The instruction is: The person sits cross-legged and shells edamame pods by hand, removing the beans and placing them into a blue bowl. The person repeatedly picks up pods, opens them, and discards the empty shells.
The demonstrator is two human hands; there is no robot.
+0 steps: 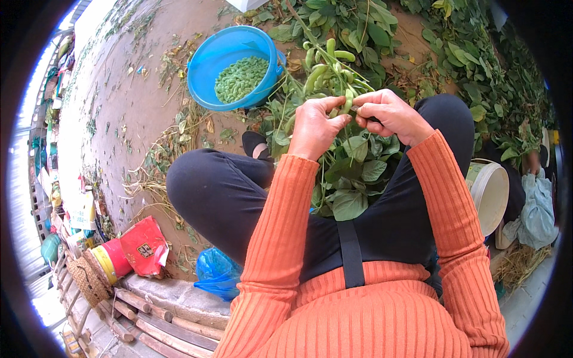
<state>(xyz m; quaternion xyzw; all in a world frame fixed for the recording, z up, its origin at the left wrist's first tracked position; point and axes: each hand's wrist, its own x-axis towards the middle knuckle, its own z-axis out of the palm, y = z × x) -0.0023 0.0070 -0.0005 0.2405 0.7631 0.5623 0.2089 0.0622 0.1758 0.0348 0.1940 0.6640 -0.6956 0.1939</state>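
Between my knees lies a leafy soybean plant [351, 168] with plump green pods [317, 77] along its stem. My left hand [315, 123] pinches one green pod [348, 101] between thumb and forefinger. From the other side, my right hand [389, 114] has its thumb and fingertips at the same pod's edge; its other fingers are curled, and whether they hold anything is hidden. Beyond my left knee stands a blue plastic basin [203, 74], tilted towards me, with shelled green beans [241, 78] in its bottom.
More bean plants [474, 58] are heaped at the far right. A white bucket [490, 197] lies by my right knee, near another person's hand [531, 161]. At lower left are a blue plastic bag [218, 273], a red bag [144, 246] and wooden poles [179, 329]. Leaf litter covers the ground [147, 96].
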